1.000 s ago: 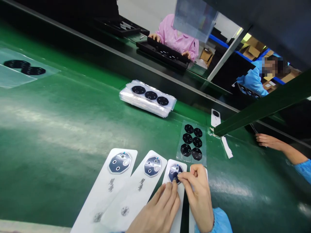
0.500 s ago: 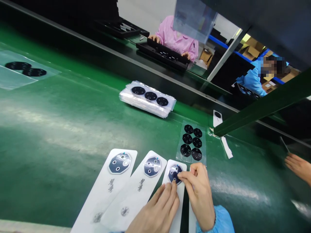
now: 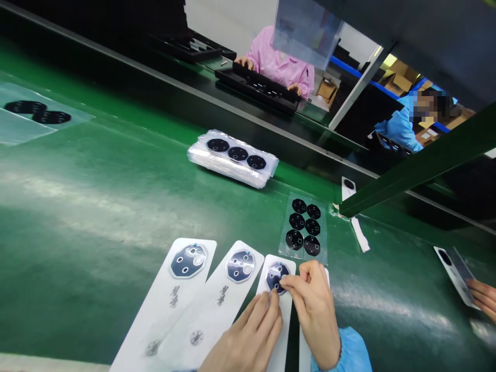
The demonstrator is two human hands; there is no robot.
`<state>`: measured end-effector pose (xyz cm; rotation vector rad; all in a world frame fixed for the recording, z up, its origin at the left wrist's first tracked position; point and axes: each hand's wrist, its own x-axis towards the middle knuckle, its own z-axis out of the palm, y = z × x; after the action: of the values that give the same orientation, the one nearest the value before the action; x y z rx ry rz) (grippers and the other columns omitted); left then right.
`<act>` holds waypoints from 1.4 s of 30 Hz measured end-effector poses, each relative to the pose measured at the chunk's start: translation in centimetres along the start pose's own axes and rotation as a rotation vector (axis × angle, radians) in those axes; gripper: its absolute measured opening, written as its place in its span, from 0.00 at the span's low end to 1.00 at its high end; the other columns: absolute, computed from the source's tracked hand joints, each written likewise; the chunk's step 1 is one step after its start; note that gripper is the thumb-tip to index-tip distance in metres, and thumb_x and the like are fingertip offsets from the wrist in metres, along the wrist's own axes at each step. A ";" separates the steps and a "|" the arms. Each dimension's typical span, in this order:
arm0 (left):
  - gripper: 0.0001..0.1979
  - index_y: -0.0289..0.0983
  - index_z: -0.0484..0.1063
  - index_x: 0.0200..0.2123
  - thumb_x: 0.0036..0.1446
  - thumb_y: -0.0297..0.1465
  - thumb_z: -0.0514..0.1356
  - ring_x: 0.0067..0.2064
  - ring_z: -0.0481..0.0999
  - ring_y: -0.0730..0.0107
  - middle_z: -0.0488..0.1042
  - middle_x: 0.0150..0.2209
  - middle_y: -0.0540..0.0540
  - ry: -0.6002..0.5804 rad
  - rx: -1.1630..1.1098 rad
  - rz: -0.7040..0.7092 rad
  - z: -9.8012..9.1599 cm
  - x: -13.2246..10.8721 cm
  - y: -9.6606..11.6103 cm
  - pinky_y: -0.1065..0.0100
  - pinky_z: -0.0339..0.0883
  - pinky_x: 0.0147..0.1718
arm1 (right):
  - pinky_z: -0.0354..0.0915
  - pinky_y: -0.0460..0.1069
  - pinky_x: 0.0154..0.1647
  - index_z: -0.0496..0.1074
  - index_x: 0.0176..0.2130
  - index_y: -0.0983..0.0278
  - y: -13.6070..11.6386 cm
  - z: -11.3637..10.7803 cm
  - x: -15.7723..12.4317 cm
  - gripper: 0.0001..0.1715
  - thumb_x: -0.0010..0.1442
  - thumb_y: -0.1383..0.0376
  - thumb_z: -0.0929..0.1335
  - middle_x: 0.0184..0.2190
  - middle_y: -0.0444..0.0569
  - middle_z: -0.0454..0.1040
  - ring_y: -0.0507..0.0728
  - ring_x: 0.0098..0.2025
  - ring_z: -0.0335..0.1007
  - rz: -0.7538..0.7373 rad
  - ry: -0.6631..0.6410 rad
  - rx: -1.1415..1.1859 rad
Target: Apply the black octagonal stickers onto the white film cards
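Three long white panels (image 3: 152,310), with printed characters visible on two, lie fanned out at the front. Each bears a dark octagonal disc with round holes, like a camera-ring film. My left hand (image 3: 248,330) lies flat over the third panel (image 3: 287,305), fingertips touching the lower edge of its octagonal film (image 3: 273,274). My right hand (image 3: 315,305) pinches at that film's right edge; its fingertips hide the exact grip. Another white panel (image 3: 305,349) is partly covered under my right hand. Beyond my hands lies a clear sheet with several black octagonal films (image 3: 296,221).
A stack of clear-wrapped sheets (image 3: 228,168) sits farther back; another film sheet (image 3: 77,119) lies far left. A green post (image 3: 418,160) crosses at right beside a white strip (image 3: 360,235). At right, another person's hand (image 3: 484,295) holds a white panel (image 3: 451,268). Co-workers sit across.
My hands stay at the same film with barely any movement. At right, the other person's hand has come lower, and a white panel with a dark oval now shows there. The view has shifted slightly.
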<state>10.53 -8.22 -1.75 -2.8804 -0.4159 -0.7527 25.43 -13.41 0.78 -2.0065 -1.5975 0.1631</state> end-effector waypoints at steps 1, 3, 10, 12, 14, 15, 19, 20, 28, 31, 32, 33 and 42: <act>0.15 0.32 0.71 0.43 0.60 0.24 0.46 0.47 0.70 0.61 0.74 0.46 0.43 -0.003 -0.001 -0.005 0.0 0.0 0.0 0.59 0.55 0.52 | 0.59 0.50 0.31 0.71 0.33 0.61 -0.1 0.0 0.0 0.14 0.62 0.74 0.60 0.30 0.46 0.58 0.55 0.33 0.58 -0.007 0.004 -0.008; 0.15 0.32 0.70 0.43 0.59 0.24 0.46 0.48 0.70 0.60 0.74 0.46 0.43 -0.012 -0.001 -0.010 0.1 0.0 0.0 0.59 0.55 0.52 | 0.59 0.50 0.30 0.71 0.32 0.61 -0.1 0.0 -0.1 0.14 0.62 0.74 0.60 0.30 0.46 0.58 0.56 0.32 0.58 -0.017 0.000 -0.010; 0.14 0.31 0.69 0.43 0.59 0.25 0.47 0.47 0.69 0.61 0.73 0.45 0.41 0.031 0.000 0.000 0.9 0.0 0.1 0.60 0.55 0.51 | 0.60 0.50 0.33 0.70 0.33 0.61 0.2 -0.3 0.1 0.13 0.64 0.71 0.60 0.31 0.46 0.58 0.55 0.34 0.60 0.032 -0.036 0.100; 0.13 0.31 0.69 0.42 0.59 0.25 0.47 0.47 0.69 0.60 0.73 0.45 0.40 0.073 -0.017 -0.006 1.3 -0.2 0.1 0.60 0.55 0.49 | 0.61 0.49 0.35 0.68 0.33 0.61 0.5 -0.9 0.3 0.11 0.65 0.68 0.60 0.32 0.46 0.61 0.55 0.35 0.62 0.094 -0.024 0.204; 0.14 0.31 0.69 0.42 0.59 0.23 0.46 0.47 0.70 0.60 0.73 0.45 0.40 0.079 -0.033 -0.028 1.4 -0.3 0.1 0.61 0.57 0.47 | 0.60 0.48 0.33 0.66 0.33 0.61 0.7 -1.4 0.5 0.10 0.66 0.64 0.59 0.32 0.45 0.62 0.54 0.33 0.62 0.175 0.005 0.290; 0.14 0.31 0.69 0.43 0.59 0.22 0.46 0.48 0.70 0.60 0.73 0.46 0.40 0.053 -0.031 -0.039 1.5 -0.4 0.1 0.62 0.59 0.46 | 0.59 0.47 0.31 0.64 0.32 0.61 0.7 -1.6 0.5 0.11 0.66 0.63 0.59 0.30 0.44 0.62 0.53 0.31 0.61 0.216 0.009 0.320; 0.17 0.28 0.66 0.47 0.59 0.20 0.44 0.51 0.70 0.58 0.71 0.51 0.37 -0.048 0.021 -0.060 1.5 -0.5 0.1 0.63 0.62 0.43 | 0.56 0.46 0.27 0.59 0.31 0.60 0.2 -1.5 0.5 0.15 0.68 0.60 0.54 0.24 0.40 0.58 0.51 0.25 0.57 0.329 -0.043 0.366; 0.17 0.28 0.66 0.48 0.59 0.21 0.44 0.52 0.70 0.58 0.70 0.52 0.36 -0.055 0.025 -0.057 1.5 -0.6 0.1 0.62 0.63 0.43 | 0.56 0.46 0.27 0.59 0.31 0.60 0.0 -1.3 0.5 0.15 0.68 0.60 0.54 0.24 0.40 0.58 0.51 0.25 0.57 0.336 -0.056 0.359; 0.17 0.27 0.66 0.47 0.60 0.21 0.44 0.51 0.71 0.58 0.72 0.52 0.36 -0.021 0.030 -0.072 1.9 -0.6 0.3 0.62 0.60 0.45 | 0.59 0.45 0.30 0.63 0.32 0.61 0.0 -0.4 1.1 0.11 0.66 0.63 0.59 0.30 0.43 0.66 0.52 0.30 0.64 0.237 -0.110 0.324; 0.16 0.29 0.67 0.46 0.60 0.22 0.45 0.51 0.70 0.59 0.72 0.51 0.38 -0.024 0.027 -0.122 1.7 -0.4 0.4 0.62 0.59 0.46 | 0.60 0.45 0.32 0.64 0.33 0.61 0.4 -0.2 1.2 0.09 0.65 0.67 0.59 0.32 0.44 0.67 0.52 0.32 0.65 0.204 -0.102 0.301; 0.16 0.29 0.67 0.46 0.60 0.22 0.45 0.51 0.70 0.60 0.73 0.50 0.38 -0.024 0.028 -0.125 1.6 -0.2 0.4 0.62 0.58 0.45 | 0.60 0.45 0.33 0.64 0.33 0.61 0.4 -0.2 1.2 0.10 0.65 0.68 0.59 0.32 0.44 0.67 0.52 0.33 0.65 0.186 -0.101 0.292; 0.16 0.29 0.68 0.46 0.60 0.22 0.45 0.50 0.71 0.60 0.74 0.50 0.39 -0.025 0.032 -0.120 1.4 -0.1 0.4 0.62 0.58 0.45 | 0.60 0.46 0.34 0.64 0.33 0.61 0.4 -0.1 1.3 0.10 0.65 0.69 0.59 0.32 0.44 0.67 0.53 0.33 0.66 0.163 -0.100 0.283; 0.17 0.29 0.71 0.44 0.60 0.25 0.44 0.49 0.72 0.60 0.75 0.46 0.39 -0.080 0.095 -0.060 0.4 0.8 0.4 0.63 0.58 0.50 | 0.59 0.49 0.31 0.69 0.33 0.62 -0.4 0.8 1.9 0.13 0.61 0.76 0.60 0.35 0.49 0.59 0.55 0.34 0.60 -0.027 -0.010 0.014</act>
<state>11.47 -8.34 -1.77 -2.8269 -0.5355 -0.6106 25.33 -11.29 0.79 -1.9751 -1.6250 0.1740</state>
